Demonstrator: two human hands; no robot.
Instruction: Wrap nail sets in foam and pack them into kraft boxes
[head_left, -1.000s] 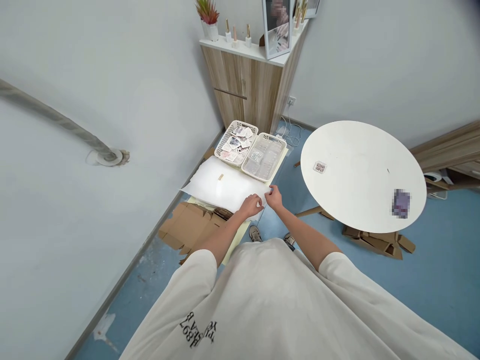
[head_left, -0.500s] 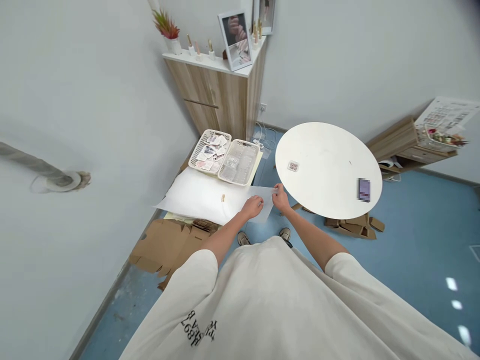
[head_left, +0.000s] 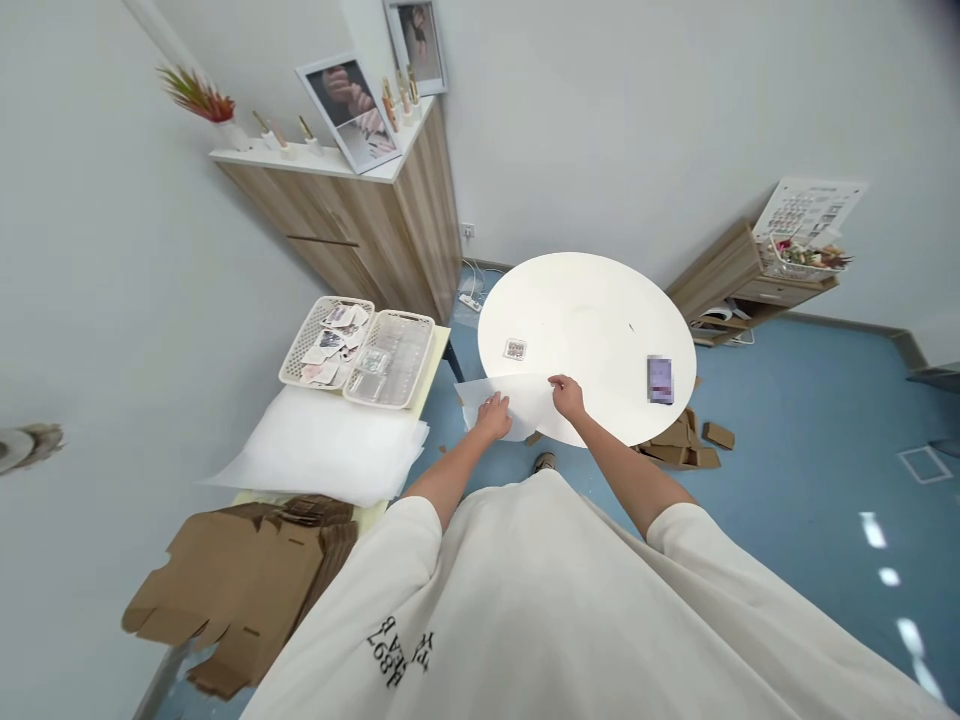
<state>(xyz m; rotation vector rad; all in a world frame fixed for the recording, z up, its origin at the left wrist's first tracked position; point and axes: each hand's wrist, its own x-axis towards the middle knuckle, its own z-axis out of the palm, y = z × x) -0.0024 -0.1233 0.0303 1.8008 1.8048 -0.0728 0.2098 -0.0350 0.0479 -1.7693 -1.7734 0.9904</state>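
Observation:
A thin white translucent sheet [head_left: 529, 402] stretches between my two hands at the near left side of a round white table [head_left: 592, 290]. My right hand [head_left: 567, 396] pinches its right upper part over the tabletop. Toward the sheet's left part, my left hand [head_left: 493, 415] is closed on it with curled fingers, beyond the table's edge. A small clear case with reddish pieces [head_left: 515, 349] lies on the table just past the sheet. Left of my left hand, a pile of white sheets [head_left: 322, 445] rests on a low stand.
Two white plastic baskets, one with printed cards [head_left: 289, 365] and one with clear cases [head_left: 420, 370], stand behind the pile. Flattened cardboard [head_left: 232, 570] lies at the lower left. A blurred purple item [head_left: 661, 380] is on the table. A wooden cabinet [head_left: 352, 235] stands behind.
My body and view have turned right. Both hands have carried the white sheet away from the pile, and it now partly overlaps the round table.

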